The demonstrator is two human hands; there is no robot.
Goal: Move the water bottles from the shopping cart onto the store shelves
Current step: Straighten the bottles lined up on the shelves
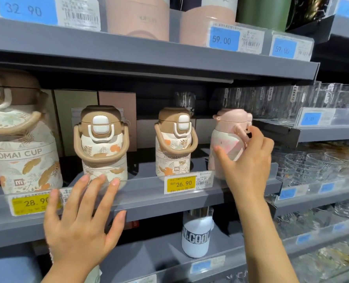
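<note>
A pink water bottle (225,139) stands upright at the right end of the middle shelf (169,199). My right hand (249,162) holds it, thumb against its body and fingers curled at its pink handle. Two small brown-lidded floral bottles (101,144) (174,144) stand to its left, and a larger one (16,139) is at the far left. My left hand (82,221) hovers with spread fingers in front of the shelf edge, below the left small bottle, holding nothing. The shopping cart is out of view.
Boxes stand behind the bottles. Yellow price tags (181,183) hang on the shelf lip. A white bottle (196,233) sits on the shelf below. Pink and green flasks (139,17) fill the upper shelf. Glassware (312,164) crowds the shelves to the right.
</note>
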